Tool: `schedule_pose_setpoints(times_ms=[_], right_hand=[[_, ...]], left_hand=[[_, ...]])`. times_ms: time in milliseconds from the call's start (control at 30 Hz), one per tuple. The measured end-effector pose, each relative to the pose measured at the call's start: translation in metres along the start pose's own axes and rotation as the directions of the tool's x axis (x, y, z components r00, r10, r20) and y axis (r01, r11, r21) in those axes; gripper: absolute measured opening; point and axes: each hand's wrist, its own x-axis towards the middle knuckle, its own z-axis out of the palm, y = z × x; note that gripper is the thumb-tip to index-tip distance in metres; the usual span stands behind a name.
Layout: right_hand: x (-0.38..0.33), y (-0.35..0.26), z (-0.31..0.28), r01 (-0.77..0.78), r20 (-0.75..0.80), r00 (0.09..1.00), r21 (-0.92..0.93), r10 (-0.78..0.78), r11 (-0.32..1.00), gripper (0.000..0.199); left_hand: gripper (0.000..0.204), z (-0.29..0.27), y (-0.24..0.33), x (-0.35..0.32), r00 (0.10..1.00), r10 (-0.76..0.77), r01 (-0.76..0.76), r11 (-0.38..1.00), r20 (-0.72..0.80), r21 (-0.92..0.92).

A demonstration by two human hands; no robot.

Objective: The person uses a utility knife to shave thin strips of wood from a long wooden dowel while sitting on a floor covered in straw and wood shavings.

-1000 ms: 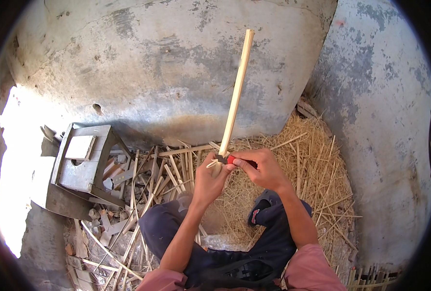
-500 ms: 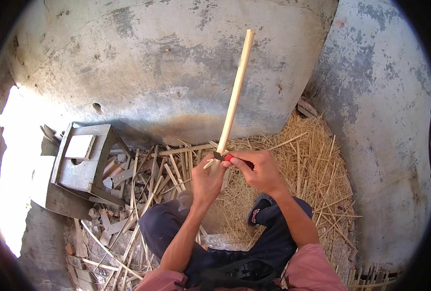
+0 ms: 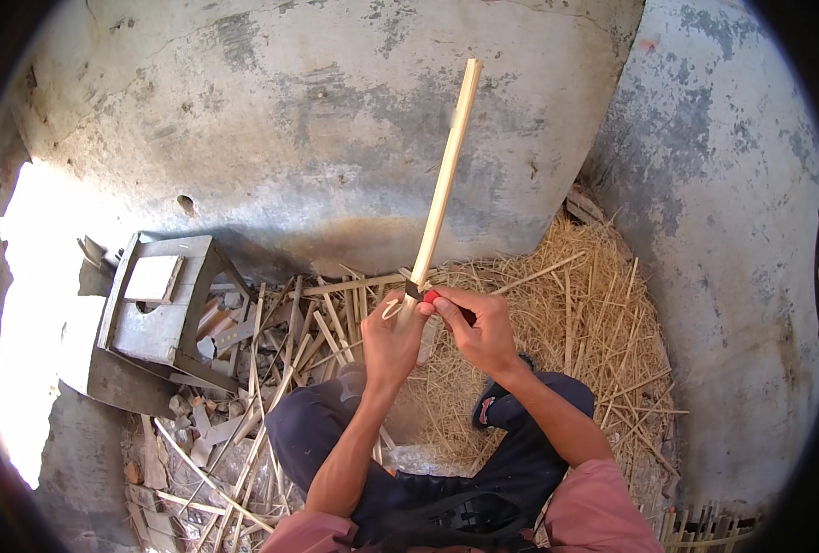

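Observation:
A long pale wooden strip (image 3: pixel 448 170), perhaps bamboo, rises tilted from my left hand (image 3: pixel 391 348), whose fingers are wrapped round its lower end. In my right hand (image 3: pixel 485 330) is a knife (image 3: pixel 431 296) with a red part at the front of its handle; most of the handle is hidden in the fist. Its short dark blade lies across the strip, just above my left fingers. A thin curled shaving (image 3: pixel 390 309) sticks out beside my left thumb and index finger. Both hands are close together, nearly touching.
Split strips (image 3: pixel 322 327) lie scattered to the left. Fine straw-like shavings (image 3: pixel 594 304) are heaped at the right. A wooden stool (image 3: pixel 165 318) lies tipped over rubble at the left. A worn plaster wall (image 3: pixel 271 138) stands ahead, close beyond the strip. My bent knees are under my forearms.
The knife and both hands have shifted slightly left and down along with the strip. The shaving beside my left hand now curls into a rounder loop.

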Motion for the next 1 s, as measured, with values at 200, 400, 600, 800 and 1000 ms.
schedule_pose_setpoints(times_ms=[200, 400, 600, 800, 1000], right_hand=[[0.004, 0.003, -0.006, 0.084, 0.030, 0.996, 0.007, -0.084, 0.996, 0.022], [0.015, -0.008, -0.032, 0.152, 0.198, 0.974, -0.188, -0.114, 0.970, 0.020], [0.014, -0.006, -0.030, 0.146, 0.182, 0.976, -0.142, -0.119, 0.979, 0.019], [0.010, -0.018, -0.020, 0.077, 0.065, 0.995, -0.047, -0.074, 0.996, 0.021], [0.015, -0.014, -0.031, -0.024, 0.077, 0.997, 0.024, 0.022, 0.999, 0.023]], left_hand=[[0.029, -0.003, 0.002, 0.003, 0.995, -0.009, 0.017, 0.997, 0.097, -0.075], [0.036, -0.004, 0.005, -0.002, 0.987, -0.034, 0.002, 0.980, 0.155, 0.201], [0.038, 0.002, 0.009, -0.003, 0.994, 0.001, -0.030, 0.963, 0.108, 0.269], [0.037, 0.002, -0.010, -0.001, 0.993, -0.087, 0.064, 0.961, 0.075, 0.268], [0.039, 0.001, 0.016, 0.000, 0.986, -0.036, -0.003, 0.973, 0.165, 0.230]])
